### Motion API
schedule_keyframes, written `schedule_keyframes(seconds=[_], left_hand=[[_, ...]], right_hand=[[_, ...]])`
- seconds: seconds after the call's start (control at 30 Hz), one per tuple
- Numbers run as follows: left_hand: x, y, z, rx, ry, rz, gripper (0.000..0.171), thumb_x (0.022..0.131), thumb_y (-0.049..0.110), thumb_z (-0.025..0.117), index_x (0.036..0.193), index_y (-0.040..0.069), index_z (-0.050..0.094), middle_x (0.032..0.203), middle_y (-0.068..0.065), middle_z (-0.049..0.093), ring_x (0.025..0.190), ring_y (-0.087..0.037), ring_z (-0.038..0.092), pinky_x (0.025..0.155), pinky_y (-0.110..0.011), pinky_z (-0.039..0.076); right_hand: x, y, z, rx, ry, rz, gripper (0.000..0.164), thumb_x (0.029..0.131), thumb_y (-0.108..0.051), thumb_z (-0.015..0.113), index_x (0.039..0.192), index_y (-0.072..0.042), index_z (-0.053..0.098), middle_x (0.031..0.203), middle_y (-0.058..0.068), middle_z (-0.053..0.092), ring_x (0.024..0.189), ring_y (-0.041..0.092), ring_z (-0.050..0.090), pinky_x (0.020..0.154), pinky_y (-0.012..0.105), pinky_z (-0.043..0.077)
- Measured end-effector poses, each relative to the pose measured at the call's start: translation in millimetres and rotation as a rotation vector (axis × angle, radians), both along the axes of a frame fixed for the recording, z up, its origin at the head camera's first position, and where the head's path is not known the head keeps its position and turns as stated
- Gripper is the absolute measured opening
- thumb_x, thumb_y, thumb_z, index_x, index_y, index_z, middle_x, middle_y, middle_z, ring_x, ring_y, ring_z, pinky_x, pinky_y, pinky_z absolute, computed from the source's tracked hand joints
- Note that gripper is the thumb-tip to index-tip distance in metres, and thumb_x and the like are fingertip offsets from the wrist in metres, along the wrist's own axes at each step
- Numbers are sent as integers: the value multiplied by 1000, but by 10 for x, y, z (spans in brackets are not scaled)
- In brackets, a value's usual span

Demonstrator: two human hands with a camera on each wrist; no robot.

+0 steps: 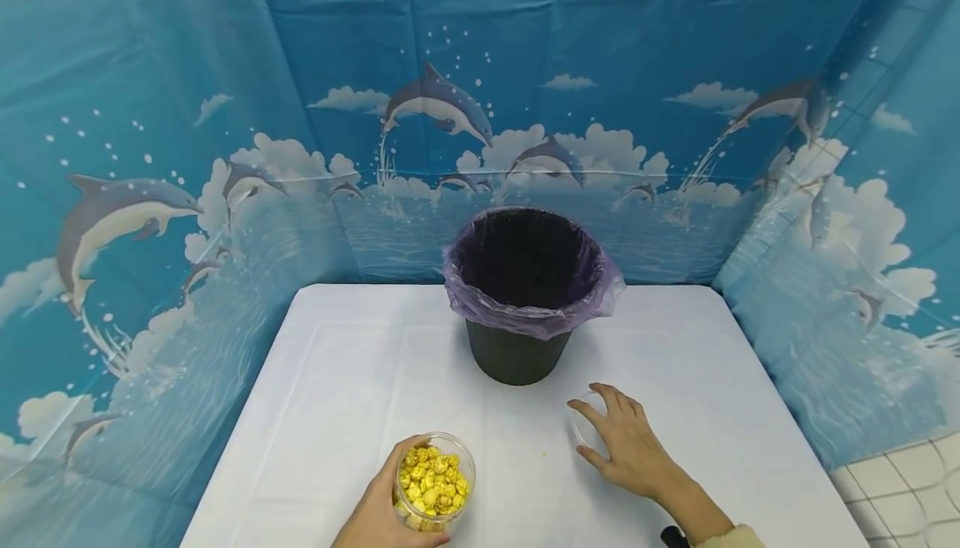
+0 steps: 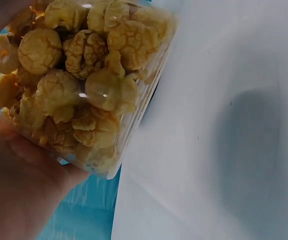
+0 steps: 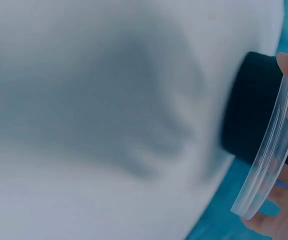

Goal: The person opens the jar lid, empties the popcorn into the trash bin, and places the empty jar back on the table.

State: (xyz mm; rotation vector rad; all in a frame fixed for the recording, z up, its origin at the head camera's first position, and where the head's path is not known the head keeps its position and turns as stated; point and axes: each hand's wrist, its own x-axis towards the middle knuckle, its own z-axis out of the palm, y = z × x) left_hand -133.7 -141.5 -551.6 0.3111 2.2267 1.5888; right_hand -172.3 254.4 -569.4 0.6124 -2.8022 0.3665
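In the head view my left hand point(image 1: 386, 506) grips a clear round jar point(image 1: 471, 469) from its left side, near the table's front. Yellow popcorn point(image 1: 433, 480) fills the jar, and its top is uncovered. The left wrist view shows the jar tilted, its popcorn point(image 2: 59, 92) pressed against the clear wall. Over the table to the right, my right hand point(image 1: 633, 448) holds a clear plastic lid point(image 3: 266, 155) by its rim, thumb on one side and fingers on the other. The lid is hard to see from the head, and its face tilts in the right wrist view.
A dark bin point(image 1: 517, 356) lined with a purple plastic bag point(image 1: 517, 321) stands at the middle back of the white-covered table point(image 1: 345, 365). A tiny yellow crumb point(image 1: 543, 453) lies between the hands. Blue dolphin-print curtains point(image 1: 480, 48) surround the table's back and sides.
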Motion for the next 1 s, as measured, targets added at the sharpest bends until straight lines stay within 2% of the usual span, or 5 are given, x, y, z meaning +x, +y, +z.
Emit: schedule_keyframes(seconds=[0.2, 0.4, 0.53, 0.87, 1.0], left_hand=[[31, -86, 36, -42, -8, 112, 110, 66, 30, 99, 154, 28, 34, 152, -8, 48, 139, -34, 49, 110, -46, 48], [74, -141, 39, -53, -22, 170, 112, 65, 26, 100, 155, 22, 34, 151, -12, 48, 139, -37, 49, 111, -54, 48], [78, -182, 24, -65, -22, 204, 114, 63, 27, 101, 155, 22, 34, 150, -9, 49, 138, -34, 51, 112, -54, 48], [56, -355, 16, -102, 34, 286, 116, 59, 25, 102, 153, 28, 36, 152, -1, 49, 133, -20, 52, 111, -39, 49], [60, -389, 8, -99, 35, 306, 118, 59, 26, 102, 155, 24, 34, 153, -6, 48, 137, -27, 51, 113, -46, 49]], right_hand=[[-54, 197, -331, -1, -95, -81, 62, 83, -30, 85, 138, -16, 61, 142, 27, 49, 129, 50, 53, 103, 71, 44], [-52, 280, -451, 8, -106, -82, 60, 85, -32, 83, 137, -14, 61, 140, 29, 50, 126, 52, 54, 100, 73, 45], [-38, 304, -479, 24, -118, -76, 59, 86, -33, 81, 138, -14, 60, 139, 28, 50, 126, 51, 54, 99, 73, 46], [-12, 333, -492, 26, -132, -55, 66, 84, -33, 84, 141, -13, 58, 142, 30, 48, 128, 52, 53, 97, 72, 49], [-71, 358, -355, -13, -214, -61, 70, 89, -36, 79, 149, -12, 51, 149, 35, 44, 135, 57, 46, 99, 78, 43]])
